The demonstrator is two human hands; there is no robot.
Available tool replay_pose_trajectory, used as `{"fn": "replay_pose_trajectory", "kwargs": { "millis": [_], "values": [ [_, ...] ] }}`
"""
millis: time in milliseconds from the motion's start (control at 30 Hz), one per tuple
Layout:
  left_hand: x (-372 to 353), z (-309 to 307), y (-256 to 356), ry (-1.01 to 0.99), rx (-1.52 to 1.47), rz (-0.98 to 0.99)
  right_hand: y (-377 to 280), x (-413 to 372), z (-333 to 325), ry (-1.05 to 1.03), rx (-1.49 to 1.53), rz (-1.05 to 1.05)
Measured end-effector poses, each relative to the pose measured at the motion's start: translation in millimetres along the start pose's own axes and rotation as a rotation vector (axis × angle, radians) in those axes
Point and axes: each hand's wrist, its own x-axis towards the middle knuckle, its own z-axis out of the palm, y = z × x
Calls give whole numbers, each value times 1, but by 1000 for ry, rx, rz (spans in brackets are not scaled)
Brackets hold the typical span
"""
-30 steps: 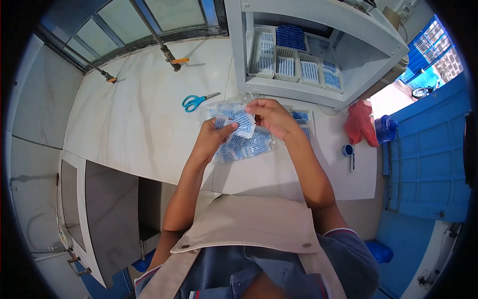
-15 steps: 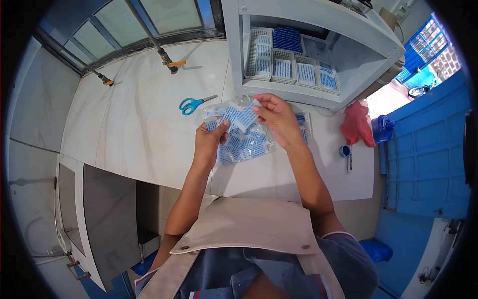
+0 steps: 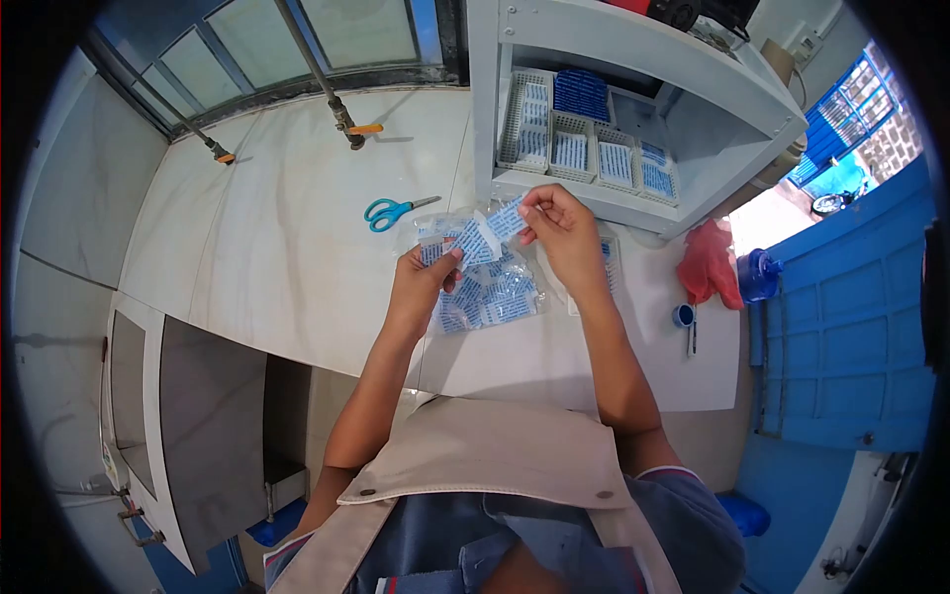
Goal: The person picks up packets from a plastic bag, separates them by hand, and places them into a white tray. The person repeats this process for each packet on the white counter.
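My left hand (image 3: pixel 427 280) pinches a small white packet with blue print (image 3: pixel 477 243) between thumb and fingers. My right hand (image 3: pixel 562 233) is closed on the upper corner of another printed packet (image 3: pixel 507 219), just right of the first; the two packets touch or overlap. Beneath both hands lies a clear plastic bag (image 3: pixel 490 302) holding several similar packets. Blue-handled scissors (image 3: pixel 388 214) rest on the worktop behind my left hand, blades pointing right.
A grey shelf unit (image 3: pixel 633 220) at the back holds baskets (image 3: pixel 569 148) of packets. Another basket (image 3: pixel 611 262) stands beside my right wrist. A red bag (image 3: pixel 707 265), a small blue cup (image 3: pixel 683 316) and a blue jug (image 3: pixel 759 274) are at the right. Pipe valves (image 3: pixel 356 131) stand behind.
My right hand has moved slightly right with its packet, and the two packets are spread further apart. The camera view has shifted a little.
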Motion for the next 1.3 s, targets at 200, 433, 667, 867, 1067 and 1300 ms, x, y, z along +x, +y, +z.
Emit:
{"fn": "replay_pose_trajectory", "kwargs": {
  "millis": [200,433,667,867,1067,1300],
  "values": [
    [4,-10,0,-28,80,29,-9,-15,-11,-261,62,183],
    [2,-7,7,-61,133,56,-6,6,-16,-336,-458,8],
    [7,-12,7,-169,246,48,3,25,-2,-348,-531,80],
    [7,-6,8,-119,73,-5,1,23,9,-318,-561,-130],
    [1,10,12,-102,-114,-103,20,5,9,-118,-341,-131],
    [7,9,15,-59,154,111,23,-2,-16,-180,209,269]
  ]
}}
